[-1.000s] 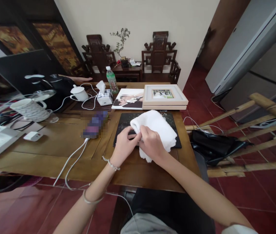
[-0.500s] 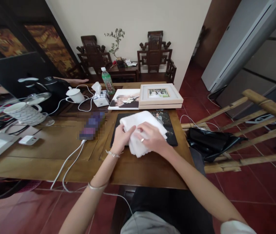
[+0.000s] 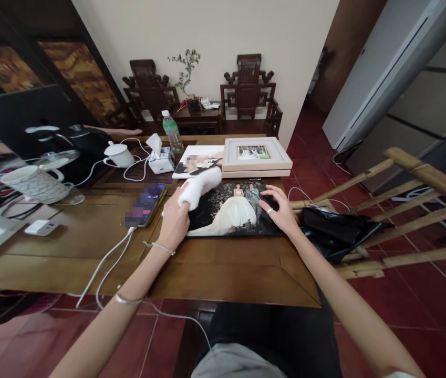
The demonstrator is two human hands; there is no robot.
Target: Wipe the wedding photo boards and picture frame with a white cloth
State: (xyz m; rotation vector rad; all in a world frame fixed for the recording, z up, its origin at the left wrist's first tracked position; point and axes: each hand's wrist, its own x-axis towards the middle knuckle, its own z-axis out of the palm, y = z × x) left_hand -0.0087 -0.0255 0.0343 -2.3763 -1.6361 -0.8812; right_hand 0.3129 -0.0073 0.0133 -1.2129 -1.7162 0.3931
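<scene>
A dark wedding photo panel (image 3: 230, 212) lies flat near the table's front edge, showing a long white dress beside a suited figure. My left hand (image 3: 174, 218) is closed on a bunched white cloth (image 3: 201, 190) at the panel's left side; the cloth covers the upper left corner. Over at the right edge, my right hand (image 3: 280, 210) has its fingers apart and bent, with nothing in them. I cannot tell whether its fingertips touch the panel.
Behind the panel lie stacked light frames (image 3: 257, 156) and another photo panel (image 3: 195, 157). A charging phone (image 3: 146, 205), tissue box (image 3: 162, 160), green-labelled bottle (image 3: 173, 131) and mugs stand leftward. A bamboo rack (image 3: 364, 220) is at the right. Another person's arm (image 3: 118, 131) reaches in behind.
My hands have moved apart. The cloth, spread over the panel and touched by both hands before, is now bunched in my left hand at the left, and the picture is uncovered.
</scene>
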